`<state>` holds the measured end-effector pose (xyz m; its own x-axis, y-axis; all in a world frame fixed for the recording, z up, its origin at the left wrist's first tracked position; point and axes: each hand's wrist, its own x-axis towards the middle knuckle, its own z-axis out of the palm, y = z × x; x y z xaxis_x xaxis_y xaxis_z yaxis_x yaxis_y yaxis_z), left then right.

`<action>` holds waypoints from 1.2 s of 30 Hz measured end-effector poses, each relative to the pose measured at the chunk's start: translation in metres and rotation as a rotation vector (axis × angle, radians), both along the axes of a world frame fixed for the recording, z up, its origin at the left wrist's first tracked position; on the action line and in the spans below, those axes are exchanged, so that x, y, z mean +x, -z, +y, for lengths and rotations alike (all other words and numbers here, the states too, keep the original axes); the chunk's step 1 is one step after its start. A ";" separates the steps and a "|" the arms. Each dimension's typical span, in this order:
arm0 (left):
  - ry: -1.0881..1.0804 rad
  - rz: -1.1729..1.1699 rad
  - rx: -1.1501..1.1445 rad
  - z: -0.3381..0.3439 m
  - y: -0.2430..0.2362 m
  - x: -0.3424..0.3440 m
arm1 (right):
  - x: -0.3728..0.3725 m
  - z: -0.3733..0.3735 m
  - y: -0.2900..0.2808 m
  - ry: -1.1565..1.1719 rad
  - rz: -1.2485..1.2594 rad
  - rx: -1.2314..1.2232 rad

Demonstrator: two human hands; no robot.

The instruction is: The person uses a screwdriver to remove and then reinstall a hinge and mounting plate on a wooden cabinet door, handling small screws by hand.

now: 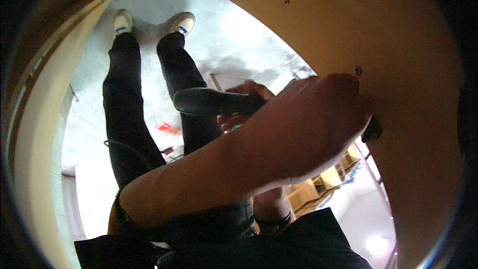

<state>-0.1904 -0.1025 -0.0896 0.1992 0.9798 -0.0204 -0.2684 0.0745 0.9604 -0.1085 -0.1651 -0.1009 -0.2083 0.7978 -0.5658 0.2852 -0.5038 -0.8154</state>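
My left forearm crosses the view from the lower left, and my left hand (323, 114) is closed against the tan wooden panel (413, 60) on the right. Its fingers are in shadow, so what they hold is hidden. A small dark piece (372, 129) shows beside the hand at the panel. Behind that forearm, my right hand (251, 88) wraps round a black, drill-like power tool (214, 101) with a rounded end. A bit of teal shows below it; its other end is hidden by my left arm. My right wrist carries a dark band (273, 225).
Panels curve round on both sides, with several screw heads (287, 2) in the right one. My legs in dark trousers (127, 84) and light shoes (182, 23) are on the pale floor (234, 25). A red item (168, 128) lies there. Wooden box-like units (303, 194) stand beyond the opening.
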 end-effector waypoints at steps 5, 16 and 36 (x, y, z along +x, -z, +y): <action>0.045 0.103 0.124 0.013 0.004 -0.012 | -0.015 -0.001 0.009 -0.034 0.024 0.089; 0.156 -0.590 -0.335 0.066 0.080 -0.053 | -0.032 0.011 0.099 0.063 0.161 0.432; 0.965 -1.317 -0.635 0.038 0.069 -0.003 | -0.029 0.002 0.093 0.358 -1.078 2.431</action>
<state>-0.1935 -0.0645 -0.1588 0.8512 0.4157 0.3203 -0.4129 0.9072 -0.0804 -0.1373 -0.1635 -0.1938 -0.4109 -0.1464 0.8999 0.8382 0.3276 0.4360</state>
